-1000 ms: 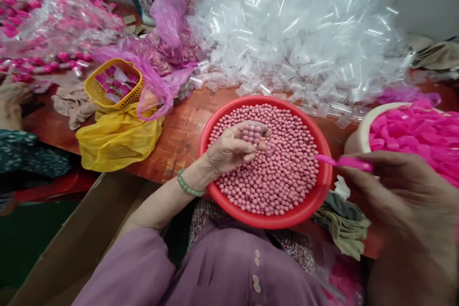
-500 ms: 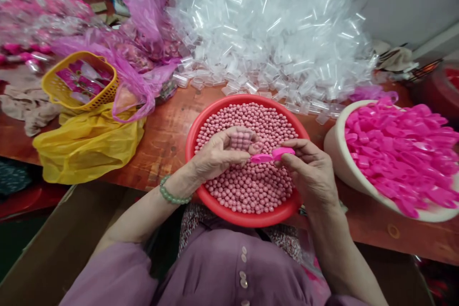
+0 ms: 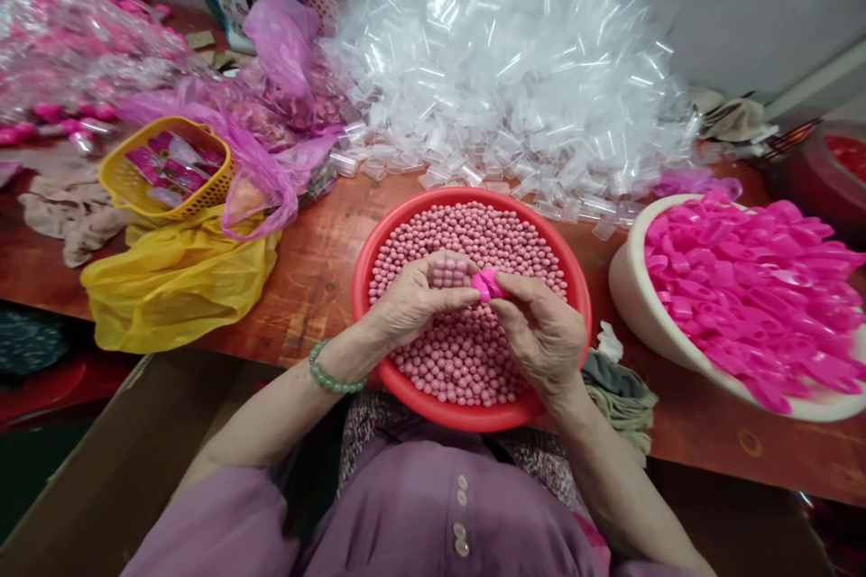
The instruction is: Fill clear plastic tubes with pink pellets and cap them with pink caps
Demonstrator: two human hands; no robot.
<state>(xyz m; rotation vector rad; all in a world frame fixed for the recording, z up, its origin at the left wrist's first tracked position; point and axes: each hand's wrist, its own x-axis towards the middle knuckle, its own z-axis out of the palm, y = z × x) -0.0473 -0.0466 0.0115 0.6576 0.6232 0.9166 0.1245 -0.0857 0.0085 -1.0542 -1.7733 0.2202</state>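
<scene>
Over the red basin (image 3: 365, 325) of pink beads (image 3: 466, 374), my two hands meet near the middle. My left hand (image 3: 409, 299), a green bead bracelet on its wrist, is closed around a clear container (image 3: 448, 270) with rows of pink beads showing inside. A bright pink plastic piece (image 3: 485, 285) sits at the container's right end, pinched between thumb and fingers of my right hand (image 3: 545, 329). My left thumb tip reaches the pink piece too. Fingers hide part of both things, so I cannot tell how they join.
Right of the basin stands a white tub (image 3: 626, 288) heaped with pink plastic pieces (image 3: 750, 288). Clear plastic tubes (image 3: 514, 72) are piled behind. On the left are a yellow basket (image 3: 122, 189), a yellow bag (image 3: 182, 288) and purple bags (image 3: 284, 45). Folded cloths (image 3: 619, 401) lie by my right wrist.
My right hand has moved left, toward my left hand. The pink piece, stretched out between the hands before, now looks bunched up against the container's end. The view has shifted slightly.
</scene>
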